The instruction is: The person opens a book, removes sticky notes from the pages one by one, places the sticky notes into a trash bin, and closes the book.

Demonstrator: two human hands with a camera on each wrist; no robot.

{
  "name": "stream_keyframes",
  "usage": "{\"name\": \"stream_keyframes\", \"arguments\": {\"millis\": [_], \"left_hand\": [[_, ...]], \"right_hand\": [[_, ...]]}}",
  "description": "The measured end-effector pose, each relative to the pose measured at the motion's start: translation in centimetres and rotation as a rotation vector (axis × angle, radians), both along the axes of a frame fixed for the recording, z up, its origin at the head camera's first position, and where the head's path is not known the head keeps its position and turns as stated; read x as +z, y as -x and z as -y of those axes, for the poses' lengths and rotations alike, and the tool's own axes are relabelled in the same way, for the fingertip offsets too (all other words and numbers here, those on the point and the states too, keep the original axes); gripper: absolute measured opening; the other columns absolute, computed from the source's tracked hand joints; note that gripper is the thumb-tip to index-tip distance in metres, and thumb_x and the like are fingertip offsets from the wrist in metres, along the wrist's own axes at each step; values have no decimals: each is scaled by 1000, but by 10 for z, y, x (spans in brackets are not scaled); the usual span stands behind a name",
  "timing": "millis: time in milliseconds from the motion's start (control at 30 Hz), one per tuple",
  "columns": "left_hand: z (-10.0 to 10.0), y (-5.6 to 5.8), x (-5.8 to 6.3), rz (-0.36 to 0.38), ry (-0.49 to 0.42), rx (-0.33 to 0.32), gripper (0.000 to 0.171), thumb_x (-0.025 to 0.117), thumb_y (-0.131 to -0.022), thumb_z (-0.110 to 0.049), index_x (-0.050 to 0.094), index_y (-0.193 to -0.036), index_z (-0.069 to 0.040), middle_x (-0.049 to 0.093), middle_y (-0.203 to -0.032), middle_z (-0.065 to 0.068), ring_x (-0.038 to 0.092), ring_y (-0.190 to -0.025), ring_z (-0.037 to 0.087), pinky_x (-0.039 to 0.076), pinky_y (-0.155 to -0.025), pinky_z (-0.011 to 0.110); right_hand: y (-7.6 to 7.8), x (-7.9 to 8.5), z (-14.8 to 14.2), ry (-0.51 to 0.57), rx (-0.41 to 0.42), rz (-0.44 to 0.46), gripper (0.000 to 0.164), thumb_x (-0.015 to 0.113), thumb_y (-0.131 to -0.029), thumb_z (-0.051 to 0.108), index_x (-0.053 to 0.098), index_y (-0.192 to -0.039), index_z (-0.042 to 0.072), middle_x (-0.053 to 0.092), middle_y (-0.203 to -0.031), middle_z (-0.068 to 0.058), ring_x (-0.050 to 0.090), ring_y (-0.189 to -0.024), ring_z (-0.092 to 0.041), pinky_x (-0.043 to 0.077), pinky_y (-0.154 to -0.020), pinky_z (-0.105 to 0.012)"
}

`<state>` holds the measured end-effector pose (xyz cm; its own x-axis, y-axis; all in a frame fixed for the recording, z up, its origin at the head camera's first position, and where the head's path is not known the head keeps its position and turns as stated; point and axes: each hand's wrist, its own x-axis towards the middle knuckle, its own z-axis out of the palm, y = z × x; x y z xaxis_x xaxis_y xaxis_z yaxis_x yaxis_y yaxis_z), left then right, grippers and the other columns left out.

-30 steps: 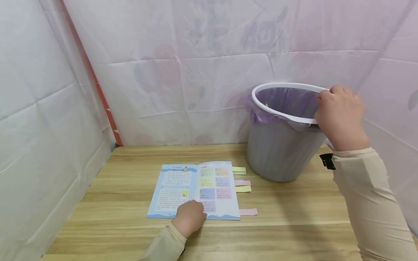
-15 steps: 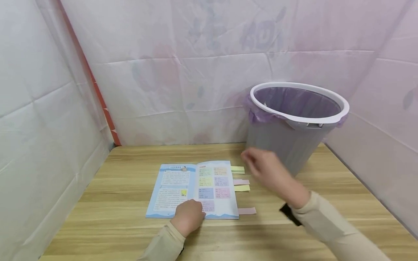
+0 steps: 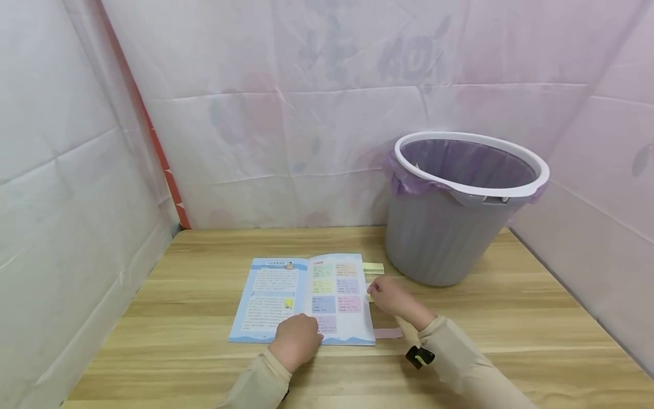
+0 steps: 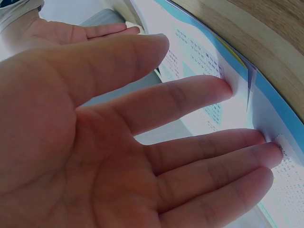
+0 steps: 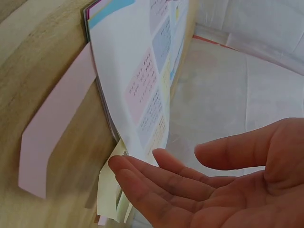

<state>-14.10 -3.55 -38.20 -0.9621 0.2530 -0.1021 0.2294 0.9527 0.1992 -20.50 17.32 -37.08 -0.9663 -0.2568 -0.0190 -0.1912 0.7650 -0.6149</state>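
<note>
An open booklet (image 3: 332,258) with printed pages lies on the wooden table. Fingertips of my left hand (image 3: 297,342) press on its lower middle, near the fold; in the left wrist view the fingers (image 4: 180,99) are extended. Beside the booklet's right edge is my right hand (image 3: 401,302), at the middle tabs. The right wrist view shows its thumb apart from the fingers, with the fingertips near a pale yellow sticky tab (image 5: 107,190); contact is unclear. A pink sticky tab (image 3: 388,333) juts out lower down, and a yellow-green one (image 3: 374,266) higher up.
A grey trash bin (image 3: 439,238) with a white rim and purple liner stands at the table's back right. Pale printed fabric (image 3: 286,136) hangs around the back and sides. The wooden table (image 3: 174,318) extends around the booklet.
My right hand has left the bin's rim and come down leftward to the booklet's right edge. My left hand has stayed on the page.
</note>
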Motion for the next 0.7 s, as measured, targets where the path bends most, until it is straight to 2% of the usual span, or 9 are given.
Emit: {"name": "stream_keyframes", "arguments": {"millis": [333, 533, 700], "left_hand": [[-1, -1, 0, -19, 0, 3, 27, 68, -88, -26, 69, -81, 0, 61, -68, 9, 61, -61, 23, 54, -55, 40], [2, 1, -1, -34, -6, -23, 27, 68, -89, -24, 68, -78, 1, 59, -65, 8, 54, -55, 17, 51, -50, 36], [4, 4, 0, -46, 15, -39, 29, 66, -90, -26, 68, -84, 3, 59, -74, 11, 55, -62, 20, 52, -55, 38]], "right_hand": [[0, -7, 2, 74, -41, 13, 20, 50, -94, 2, 64, -94, -13, 52, -70, -6, 43, -58, -15, 36, -52, -26], [-4, -5, -1, 213, -73, 31, 20, 51, -94, 2, 57, -102, -14, 61, -89, -15, 56, -76, -21, 48, -63, -32], [-6, -5, -2, 374, -85, 5, 24, 54, -89, -3, 54, -107, -18, 59, -84, -15, 61, -78, -22, 51, -67, -31]]}}
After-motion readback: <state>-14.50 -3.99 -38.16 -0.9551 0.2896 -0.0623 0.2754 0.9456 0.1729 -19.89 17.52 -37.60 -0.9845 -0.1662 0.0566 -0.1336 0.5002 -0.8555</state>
